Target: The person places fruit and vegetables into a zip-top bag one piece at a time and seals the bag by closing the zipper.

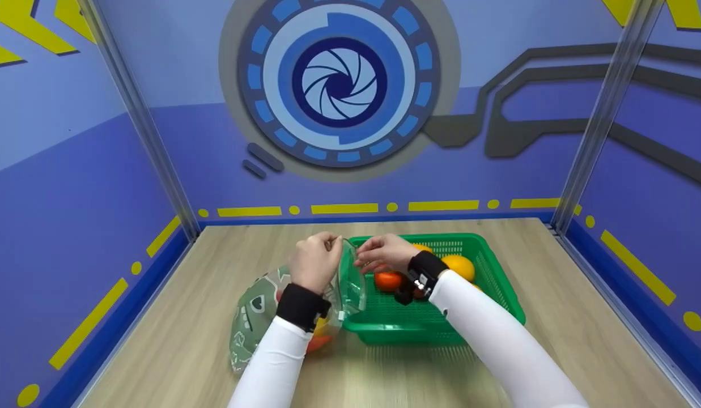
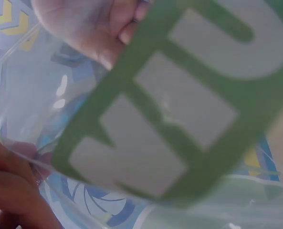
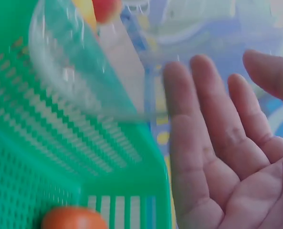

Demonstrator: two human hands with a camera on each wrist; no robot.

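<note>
A clear plastic bag with a green cartoon print lies at the left, its mouth raised toward the green basket. Yellow and red fruit shows through its side. My left hand pinches the upper edge of the bag's mouth. Close beside that mouth is my right hand, its fingers extended and parted in the right wrist view, gripping nothing. Large pale letters on the bag's green print fill much of the left wrist view.
In the basket lie a red-orange round fruit, a yellow-orange fruit and a dark piece, partly behind my right wrist. The wooden table is enclosed by blue printed panels at the back and sides.
</note>
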